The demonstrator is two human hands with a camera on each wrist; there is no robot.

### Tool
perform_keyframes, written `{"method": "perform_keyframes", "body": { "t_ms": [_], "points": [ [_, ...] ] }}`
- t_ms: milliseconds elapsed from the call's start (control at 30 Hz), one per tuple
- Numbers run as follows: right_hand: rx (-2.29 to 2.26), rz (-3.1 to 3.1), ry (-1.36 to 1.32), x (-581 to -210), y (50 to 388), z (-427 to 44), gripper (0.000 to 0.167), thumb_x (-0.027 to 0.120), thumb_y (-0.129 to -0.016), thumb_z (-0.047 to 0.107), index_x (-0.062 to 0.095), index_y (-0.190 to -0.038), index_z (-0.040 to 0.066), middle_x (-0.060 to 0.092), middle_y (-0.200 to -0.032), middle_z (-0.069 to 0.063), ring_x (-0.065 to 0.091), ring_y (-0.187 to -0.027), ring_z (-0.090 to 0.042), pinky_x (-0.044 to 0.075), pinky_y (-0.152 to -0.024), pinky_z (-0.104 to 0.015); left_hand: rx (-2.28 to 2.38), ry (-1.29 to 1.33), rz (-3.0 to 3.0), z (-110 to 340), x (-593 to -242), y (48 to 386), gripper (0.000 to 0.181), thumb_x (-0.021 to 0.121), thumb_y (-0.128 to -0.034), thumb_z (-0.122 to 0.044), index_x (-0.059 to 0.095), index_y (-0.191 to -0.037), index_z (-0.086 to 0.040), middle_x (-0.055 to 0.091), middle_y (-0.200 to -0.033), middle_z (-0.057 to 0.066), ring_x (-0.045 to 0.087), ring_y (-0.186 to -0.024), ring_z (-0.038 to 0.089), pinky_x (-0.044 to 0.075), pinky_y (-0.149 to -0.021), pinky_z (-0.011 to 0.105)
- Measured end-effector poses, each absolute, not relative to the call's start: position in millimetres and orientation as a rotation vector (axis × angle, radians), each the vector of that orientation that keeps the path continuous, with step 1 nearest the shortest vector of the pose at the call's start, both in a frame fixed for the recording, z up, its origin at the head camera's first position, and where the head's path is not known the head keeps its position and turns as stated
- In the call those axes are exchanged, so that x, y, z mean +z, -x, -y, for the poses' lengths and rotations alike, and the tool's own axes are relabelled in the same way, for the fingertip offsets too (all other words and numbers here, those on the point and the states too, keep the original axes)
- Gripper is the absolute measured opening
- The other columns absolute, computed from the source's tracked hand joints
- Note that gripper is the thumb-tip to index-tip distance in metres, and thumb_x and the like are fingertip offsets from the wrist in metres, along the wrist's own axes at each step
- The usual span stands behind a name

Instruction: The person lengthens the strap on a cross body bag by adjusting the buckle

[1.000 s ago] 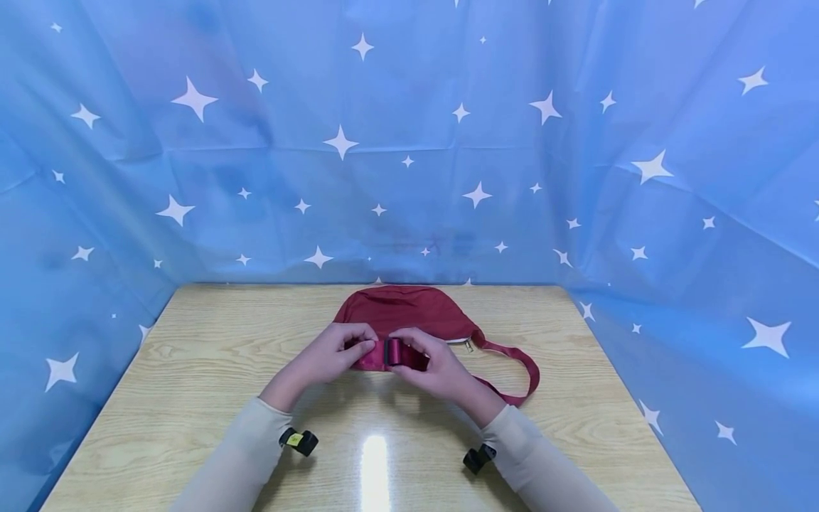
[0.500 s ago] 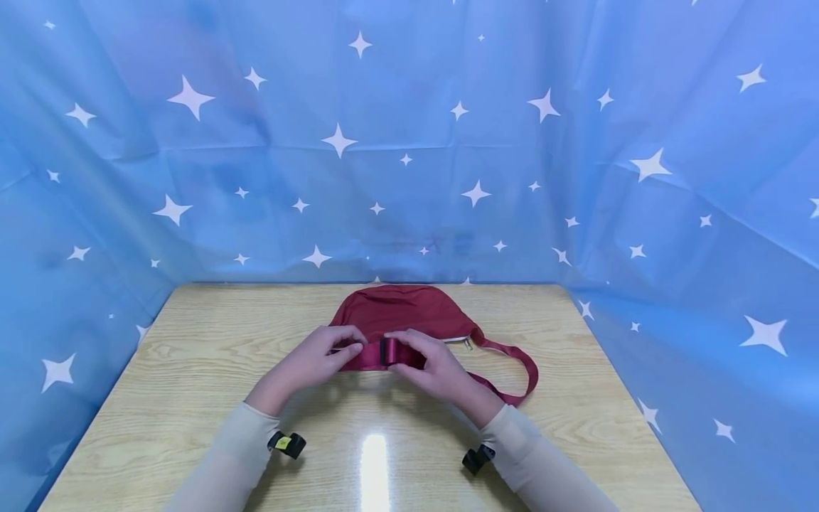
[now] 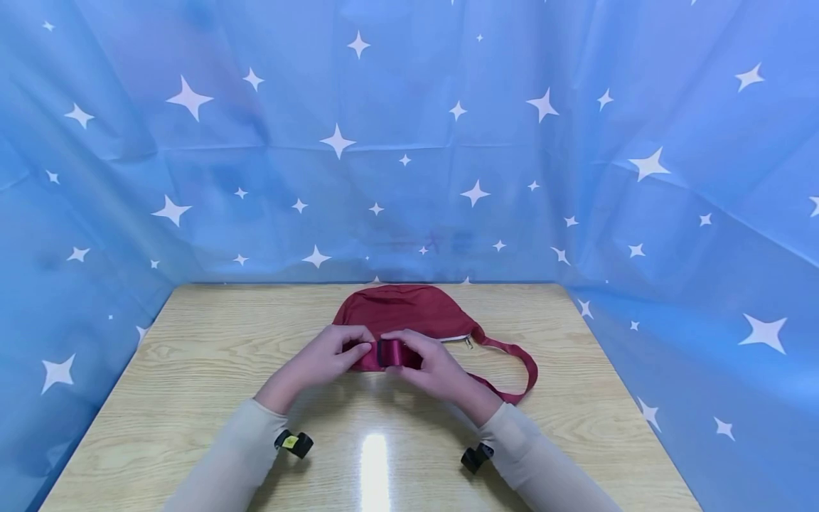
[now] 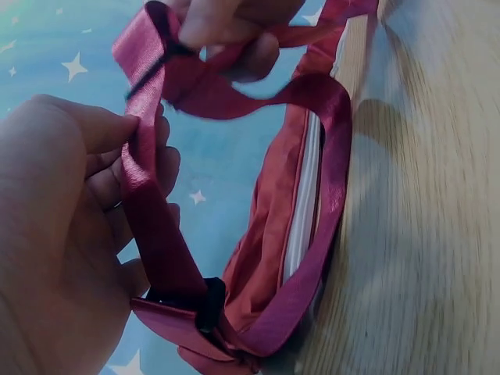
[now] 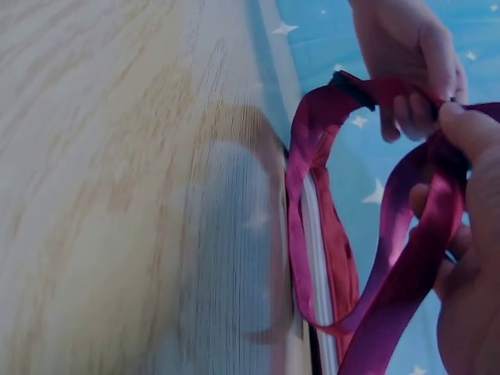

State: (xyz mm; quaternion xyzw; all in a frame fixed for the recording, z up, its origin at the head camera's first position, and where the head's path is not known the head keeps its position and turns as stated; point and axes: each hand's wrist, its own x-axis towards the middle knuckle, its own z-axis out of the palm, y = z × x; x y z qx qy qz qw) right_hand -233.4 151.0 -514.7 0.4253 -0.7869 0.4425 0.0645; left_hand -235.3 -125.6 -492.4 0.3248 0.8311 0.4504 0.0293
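A dark red waist bag with a pale zipper lies near the back of the table. Between thumb and fingers, my left hand pinches its shiny red strap. Just to the right, my right hand grips the strap at a black slider buckle, where the webbing doubles over. Lower in the left wrist view, a second black buckle sits on the strap near the bag's end. My right fingers partly cover the slider in the right wrist view.
Beneath everything is a light wood-grain table. A blue star-printed curtain surrounds its back and sides. Part of the strap loops out to the right of the bag. Black wrist cameras sit on both sleeves.
My left hand slid left along the strap, then came back right toward the slider. My right hand, with the slider, shifted slightly left. The bag has stayed in place.
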Motion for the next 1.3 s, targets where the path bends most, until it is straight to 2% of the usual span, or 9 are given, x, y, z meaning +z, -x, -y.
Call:
{"method": "perform_keyframes", "body": {
  "t_ms": [133, 333, 433, 600, 733, 867, 967, 1167, 1300],
  "points": [
    [1.280, 2.425, -1.242, -513, 232, -149, 0.053, 0.086, -0.097, 0.009, 0.068, -0.146, 0.020, 0.072, -0.128, 0.001, 0.068, -0.105, -0.014, 0.061, -0.084, -0.033, 1.385, -1.021, -2.572, 120, -494, 236, 0.012, 0.067, -0.1102, -0.010, 0.070, -0.117, -0.019, 0.068, -0.094, -0.009, 0.060, -0.084, 0.012, 0.052, -0.082, 0.034],
    [1.255, 2.521, -1.147, -509, 231, -150, 0.046, 0.086, -0.098, 0.011, 0.071, -0.141, 0.018, 0.071, -0.124, 0.002, 0.067, -0.102, -0.013, 0.059, -0.083, -0.032, 1.377, -0.968, -2.556, 116, -495, 233, 0.044, 0.084, -0.0983, -0.014, 0.061, -0.134, -0.023, 0.069, -0.101, -0.006, 0.067, -0.089, 0.014, 0.057, -0.083, 0.037],
    [1.248, 2.555, -1.131, -507, 230, -152, 0.049, 0.088, -0.097, 0.013, 0.069, -0.143, 0.018, 0.072, -0.128, 0.002, 0.068, -0.106, -0.013, 0.060, -0.086, -0.034, 1.319, -0.961, -2.621, 113, -496, 232, 0.049, 0.093, -0.0926, -0.021, 0.066, -0.133, -0.024, 0.071, -0.104, -0.008, 0.068, -0.091, 0.013, 0.059, -0.082, 0.037],
    [1.108, 2.537, -1.168, -495, 228, -154, 0.060, 0.095, -0.091, 0.021, 0.066, -0.144, 0.014, 0.069, -0.131, 0.002, 0.066, -0.114, -0.014, 0.061, -0.095, -0.039, 1.256, -0.978, -2.733, 110, -497, 231, 0.051, 0.098, -0.0858, -0.021, 0.070, -0.128, -0.021, 0.071, -0.101, -0.010, 0.067, -0.090, 0.012, 0.059, -0.080, 0.034],
    [0.883, 2.483, -1.242, -478, 228, -150, 0.053, 0.095, -0.090, 0.031, 0.071, -0.134, 0.013, 0.070, -0.124, 0.004, 0.061, -0.115, -0.016, 0.054, -0.102, -0.043, 1.228, -0.995, -2.768, 110, -498, 231, 0.051, 0.098, -0.0853, -0.021, 0.070, -0.128, -0.019, 0.071, -0.104, -0.008, 0.066, -0.092, 0.012, 0.059, -0.079, 0.033],
    [0.734, 2.475, -1.269, -471, 229, -144, 0.043, 0.094, -0.091, 0.037, 0.076, -0.125, 0.016, 0.073, -0.119, 0.005, 0.060, -0.113, -0.016, 0.050, -0.102, -0.041, 1.211, -0.995, -2.766, 111, -499, 230, 0.052, 0.097, -0.0863, -0.022, 0.069, -0.129, -0.019, 0.071, -0.107, -0.007, 0.066, -0.095, 0.013, 0.060, -0.080, 0.032],
    [0.830, 2.468, -1.238, -470, 228, -142, 0.042, 0.096, -0.090, 0.031, 0.078, -0.123, 0.015, 0.075, -0.119, 0.005, 0.059, -0.115, -0.016, 0.052, -0.100, -0.042, 1.229, -0.984, -2.750, 112, -499, 230, 0.051, 0.097, -0.0871, -0.022, 0.069, -0.130, -0.020, 0.071, -0.106, -0.008, 0.067, -0.095, 0.013, 0.060, -0.081, 0.032],
    [1.382, 2.415, -1.135, -474, 224, -144, 0.040, 0.093, -0.092, 0.013, 0.077, -0.129, 0.010, 0.073, -0.123, 0.000, 0.064, -0.118, -0.020, 0.062, -0.095, -0.050, 1.274, -0.943, -2.748, 116, -498, 230, 0.049, 0.097, -0.0869, -0.023, 0.069, -0.127, -0.022, 0.070, -0.098, -0.013, 0.067, -0.088, 0.009, 0.060, -0.079, 0.033],
    [1.362, 2.496, -1.120, -473, 224, -147, 0.043, 0.092, -0.094, 0.017, 0.074, -0.133, 0.011, 0.071, -0.124, 0.001, 0.064, -0.115, -0.018, 0.061, -0.096, -0.048, 1.263, -0.933, -2.752, 118, -498, 229, 0.048, 0.097, -0.0865, -0.022, 0.069, -0.125, -0.022, 0.070, -0.096, -0.013, 0.066, -0.087, 0.009, 0.059, -0.079, 0.034]
  ]
}}
